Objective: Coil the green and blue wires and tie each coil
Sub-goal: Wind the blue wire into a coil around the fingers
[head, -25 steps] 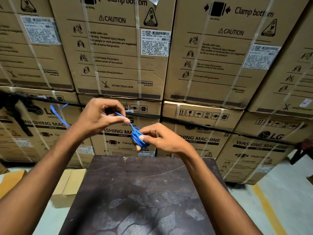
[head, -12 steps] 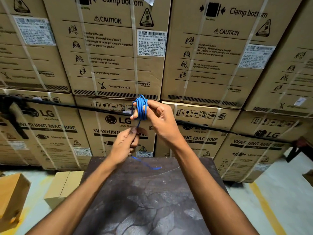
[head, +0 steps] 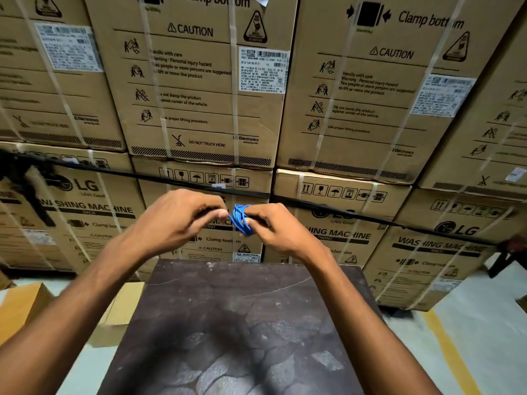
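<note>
Now blue wire coil [head: 241, 219] pinched between both hands — right hand [head: 281, 232], left hand [head: 182, 218].

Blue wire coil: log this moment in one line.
stage: tying | blue wire coil: pinched by right hand, above table | left hand: fingertips at coil

Blue wire coil [head: 241, 219]; dark mottled table [head: 228, 323]; brown cartons [head: 199, 95], black print

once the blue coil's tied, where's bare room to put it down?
The dark tabletop below both hands shows bare from far edge to near edge. Crowded up high: left hand and right hand meet at the blue coil, stacked cartons close behind.
</note>
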Demonstrator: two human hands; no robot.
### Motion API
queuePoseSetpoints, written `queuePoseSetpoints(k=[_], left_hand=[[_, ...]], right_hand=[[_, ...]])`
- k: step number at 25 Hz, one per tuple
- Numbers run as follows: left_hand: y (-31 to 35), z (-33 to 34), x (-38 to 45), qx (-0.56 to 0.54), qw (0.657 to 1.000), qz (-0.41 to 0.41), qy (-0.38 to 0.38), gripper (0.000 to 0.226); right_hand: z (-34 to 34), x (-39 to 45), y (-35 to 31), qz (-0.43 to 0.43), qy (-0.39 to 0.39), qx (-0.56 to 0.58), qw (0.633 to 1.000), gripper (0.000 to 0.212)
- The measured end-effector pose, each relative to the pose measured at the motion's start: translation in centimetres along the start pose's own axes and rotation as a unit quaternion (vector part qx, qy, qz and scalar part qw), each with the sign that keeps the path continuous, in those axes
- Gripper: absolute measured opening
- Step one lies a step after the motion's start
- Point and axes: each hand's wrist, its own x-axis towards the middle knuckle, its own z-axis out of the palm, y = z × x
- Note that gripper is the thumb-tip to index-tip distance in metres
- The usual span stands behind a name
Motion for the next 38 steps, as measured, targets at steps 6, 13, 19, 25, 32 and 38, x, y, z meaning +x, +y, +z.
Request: queuePoseSetpoints(k=[6,13,19,25,32,38], left_hand=[[-0.4,0.5,2.7,-0.27,0.959,0.06,0.064,0.011],[3.6,5.0,2.0,-0.457,0.877,-0.011,0.15,0.034],[5.0,5.9,1.5,-0.505,0.848,-0.018,0.162,0.051],[3.9,5.6,1.6,-0.366,0.909,0.048,0.192,0.051],[2.4,4.6,2.7,-0.212,0.951,0.006,0.227,0.046],[2.0,5.4,2.7,-0.147,0.963,-0.027,0.224,0.032]], right_hand=[[-3.1,-0.6,-1.6,-0.052,-0.076,0.268,0.959,0.022],[-1.1,-1.5,-2.0,-0.039,-0.035,0.5,0.864,0.052],[-0.6,-1.4,-2.1,-0.037,-0.02,0.538,0.842,0.067],[0.2,-1.3,-2.4,-0.014,0.035,0.582,0.812,0.035],[1.1,-1.7,-4.4,0.074,0.179,0.574,0.796,0.024],[0.9,-1.1,-4.7,0.104,0.223,0.331,0.911,0.011]])
